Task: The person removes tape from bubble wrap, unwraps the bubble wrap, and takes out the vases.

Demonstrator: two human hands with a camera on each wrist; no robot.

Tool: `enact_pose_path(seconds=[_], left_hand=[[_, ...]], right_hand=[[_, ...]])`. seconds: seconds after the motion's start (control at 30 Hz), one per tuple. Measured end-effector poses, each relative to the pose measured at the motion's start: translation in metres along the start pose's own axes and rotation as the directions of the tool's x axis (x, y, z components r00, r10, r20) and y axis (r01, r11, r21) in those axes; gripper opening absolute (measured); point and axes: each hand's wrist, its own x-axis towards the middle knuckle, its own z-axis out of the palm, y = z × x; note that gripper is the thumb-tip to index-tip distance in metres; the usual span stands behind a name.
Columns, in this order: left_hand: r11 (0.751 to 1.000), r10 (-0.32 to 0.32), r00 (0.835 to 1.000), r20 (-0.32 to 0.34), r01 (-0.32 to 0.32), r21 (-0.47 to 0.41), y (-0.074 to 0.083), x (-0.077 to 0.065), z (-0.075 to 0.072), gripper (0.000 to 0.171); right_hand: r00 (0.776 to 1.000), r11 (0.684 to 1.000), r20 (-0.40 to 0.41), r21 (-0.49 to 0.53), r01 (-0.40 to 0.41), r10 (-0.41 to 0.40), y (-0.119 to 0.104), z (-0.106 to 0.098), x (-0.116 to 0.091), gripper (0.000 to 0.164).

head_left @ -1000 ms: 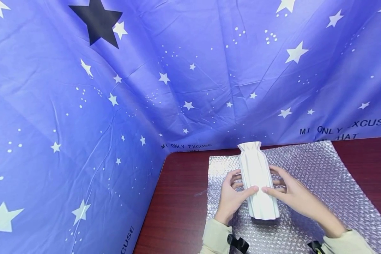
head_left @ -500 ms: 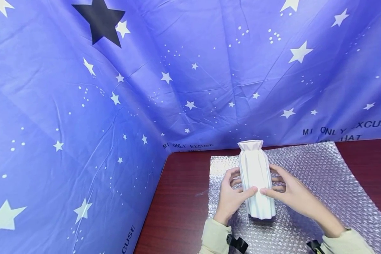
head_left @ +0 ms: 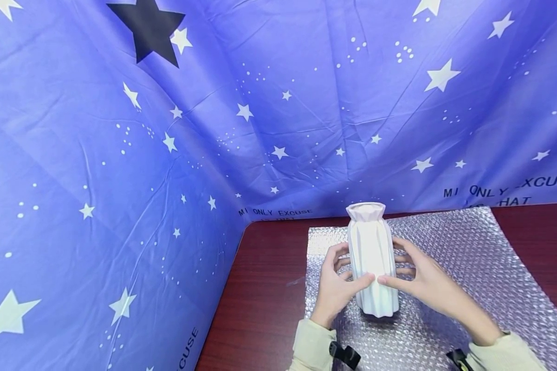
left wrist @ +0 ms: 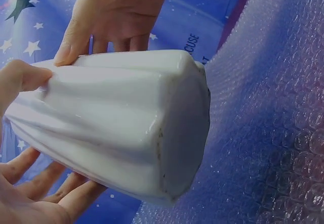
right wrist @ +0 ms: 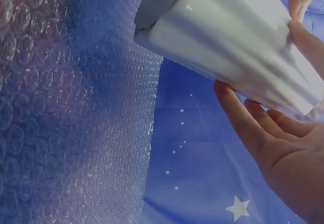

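Observation:
A white pleated vase [head_left: 372, 252] with a flared, ruffled neck is held between both hands, raised over a sheet of bubble wrap [head_left: 464, 257]. Its mouth points up and away in the head view. My left hand [head_left: 336, 283] grips the left side, thumb across the front and fingers behind. From the other side my right hand [head_left: 429, 283] does the same, its thumb tip close to the left one. The left wrist view shows the flat base of the vase [left wrist: 185, 133] clear of the wrap, with some dark specks along its lower edge.
The bubble wrap lies on a dark red wooden table [head_left: 260, 288]. A blue star-patterned cloth [head_left: 278, 123] hangs behind the table and along its left side. Black straps [head_left: 345, 355] sit at the wrists over pale sleeves.
The vase has tipped more upright, its base swinging slightly left and away, and more of its mouth shows. Both hands keep their grip. The head view has shifted slightly.

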Motion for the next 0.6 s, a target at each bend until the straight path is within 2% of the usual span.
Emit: enact_pose_path(seconds=[0.27, 0.6], left_hand=[[0.997, 0.077, 0.997, 0.026, -0.076, -0.024, -0.0007, 0.0005, -0.0015, 0.068], [0.994, 0.109, 0.994, 0.015, -0.108, -0.033, -0.0003, 0.0007, -0.0026, 0.071]], right_hand=[[1.0, 1.0, -0.021, 0.014, 0.018, -0.018, -0.0016, 0.0008, -0.0009, 0.096], [0.998, 0.998, -0.043, 0.03, 0.056, -0.055, -0.0046, 0.0018, -0.0013, 0.097]])
